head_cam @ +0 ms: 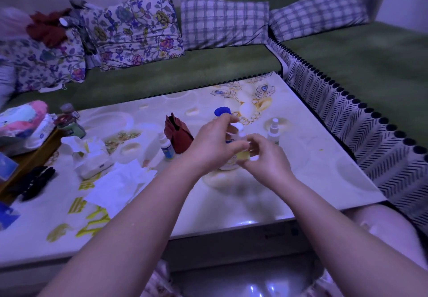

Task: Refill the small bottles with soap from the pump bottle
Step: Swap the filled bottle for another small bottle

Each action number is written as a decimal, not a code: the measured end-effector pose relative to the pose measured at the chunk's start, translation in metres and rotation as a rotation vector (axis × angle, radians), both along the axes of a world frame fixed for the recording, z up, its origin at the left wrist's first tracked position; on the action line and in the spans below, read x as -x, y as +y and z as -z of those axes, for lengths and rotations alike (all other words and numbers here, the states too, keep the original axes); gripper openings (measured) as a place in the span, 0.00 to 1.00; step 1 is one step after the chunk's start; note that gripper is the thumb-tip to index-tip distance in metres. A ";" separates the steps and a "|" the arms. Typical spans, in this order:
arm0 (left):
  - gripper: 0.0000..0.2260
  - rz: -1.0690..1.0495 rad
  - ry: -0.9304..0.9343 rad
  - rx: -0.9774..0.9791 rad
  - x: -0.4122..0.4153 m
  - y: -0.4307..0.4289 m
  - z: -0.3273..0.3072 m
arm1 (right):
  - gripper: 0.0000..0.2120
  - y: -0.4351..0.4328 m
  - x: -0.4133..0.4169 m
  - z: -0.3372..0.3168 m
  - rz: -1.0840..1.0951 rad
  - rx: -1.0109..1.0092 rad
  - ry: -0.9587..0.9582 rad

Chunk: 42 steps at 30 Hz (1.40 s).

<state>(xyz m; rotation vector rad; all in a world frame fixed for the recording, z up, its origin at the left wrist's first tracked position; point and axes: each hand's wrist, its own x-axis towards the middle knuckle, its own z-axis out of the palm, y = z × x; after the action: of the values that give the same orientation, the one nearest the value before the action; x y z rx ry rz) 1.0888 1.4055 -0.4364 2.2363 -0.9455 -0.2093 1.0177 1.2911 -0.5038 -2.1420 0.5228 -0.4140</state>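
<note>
glossy table [301, 169]: left hand [213, 143] grips the upright pump bottle [228, 167]; right hand [266, 157] pinches a small bottle [243, 155] just right of it.

Over the table [301, 169], the left hand [215, 144] grips the blue-topped pump bottle [222, 112] while the right hand [265, 158] pinches a small bottle [243, 155].

Our left hand [215, 143] and right hand [266, 157] crowd the middle of the table [324, 180], closed round the pump bottle [222, 111] and a small bottle [243, 155]. Just left stand a red pouch [178, 134] and a labelled bottle [166, 146]; just right, a spray bottle [274, 132]. Tissues [92, 157] and paper [120, 180] cover the left. We find open surface along the near edge, on the right side and behind the pump bottle.
</note>
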 end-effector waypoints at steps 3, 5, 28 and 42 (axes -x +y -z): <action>0.16 -0.003 -0.023 -0.041 0.002 -0.012 0.008 | 0.10 -0.026 0.014 0.016 0.212 -0.149 -0.043; 0.11 -0.009 -0.012 -0.074 0.003 -0.018 0.016 | 0.19 -0.047 0.024 0.029 0.285 -0.221 -0.016; 0.07 -0.135 -0.064 -0.207 -0.008 -0.007 0.048 | 0.24 -0.087 0.009 0.075 0.482 -0.151 0.058; 0.04 -0.156 -0.031 -0.258 -0.010 0.019 0.052 | 0.12 -0.047 0.029 0.074 0.487 -0.134 0.052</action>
<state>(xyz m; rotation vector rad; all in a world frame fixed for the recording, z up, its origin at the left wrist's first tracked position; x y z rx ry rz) 1.0987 1.4247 -0.4881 2.5447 -0.7918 -0.2374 0.9888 1.2437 -0.5781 -1.8886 1.0781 -0.5718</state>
